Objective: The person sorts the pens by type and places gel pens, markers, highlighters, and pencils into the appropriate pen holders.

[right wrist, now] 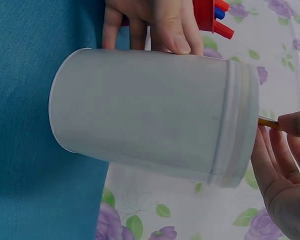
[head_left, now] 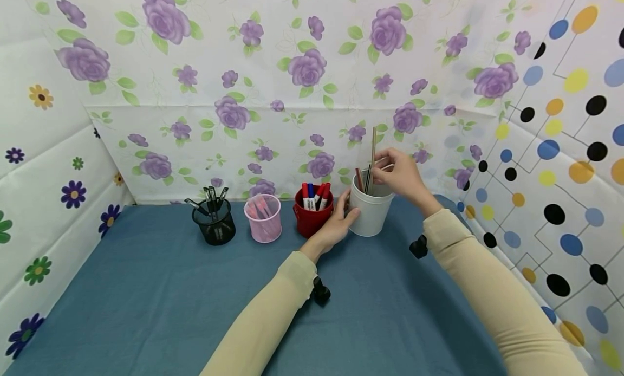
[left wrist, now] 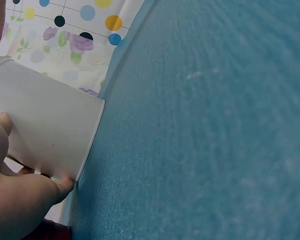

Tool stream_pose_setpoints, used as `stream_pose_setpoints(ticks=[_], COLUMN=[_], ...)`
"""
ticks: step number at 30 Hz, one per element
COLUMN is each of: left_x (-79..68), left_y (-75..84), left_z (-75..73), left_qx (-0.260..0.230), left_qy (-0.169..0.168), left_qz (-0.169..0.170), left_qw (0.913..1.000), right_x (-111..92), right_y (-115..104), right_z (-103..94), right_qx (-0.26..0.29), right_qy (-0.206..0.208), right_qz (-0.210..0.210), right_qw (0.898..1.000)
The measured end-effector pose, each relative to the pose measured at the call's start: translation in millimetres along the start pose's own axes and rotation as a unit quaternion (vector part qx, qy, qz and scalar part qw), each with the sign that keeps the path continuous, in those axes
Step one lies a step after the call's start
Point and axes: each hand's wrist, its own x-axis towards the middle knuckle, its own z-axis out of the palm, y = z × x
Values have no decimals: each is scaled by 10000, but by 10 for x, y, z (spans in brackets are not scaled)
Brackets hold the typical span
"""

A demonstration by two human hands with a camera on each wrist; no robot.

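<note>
A white bucket (head_left: 370, 216) stands upright on the blue cloth at the back right. My left hand (head_left: 335, 224) grips its left side, the thumb on the front and the fingers reaching behind; the right wrist view shows these fingertips (right wrist: 181, 44) against the wall. Over the bucket's rim, my right hand (head_left: 398, 173) pinches a thin tan stick (head_left: 374, 143) between thumb and fingers. The stick stands nearly upright, its lower part inside the bucket. Beside it in the bucket lean a reddish-brown stick (head_left: 359, 180) and a dark one (head_left: 368, 176). Their lower ends are hidden.
Left of the bucket, close to my left hand, stands a red bucket (head_left: 312, 223) of red and blue markers. Further left are a pink mesh cup (head_left: 266, 229) with pink items and a black mesh cup (head_left: 219, 232) with black pens. Patterned walls rise behind and on both sides.
</note>
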Motion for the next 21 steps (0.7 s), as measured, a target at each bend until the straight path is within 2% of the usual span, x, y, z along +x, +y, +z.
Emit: stream_pose_setpoints(ticks=[10, 21], left_x=[119, 125], left_y=[-157, -183], left_z=[-36, -36], left_qx=[-196, -236], left_qy=[13, 7], left_qz=[-140, -80], left_qw=[9997, 9997], right_x=[-18, -109], right_y=[82, 103], right_z=[55, 16], right_qx=[-13, -107], right_qy=[-12, 33], right_qz=[117, 278], right_qw=[9999, 9996])
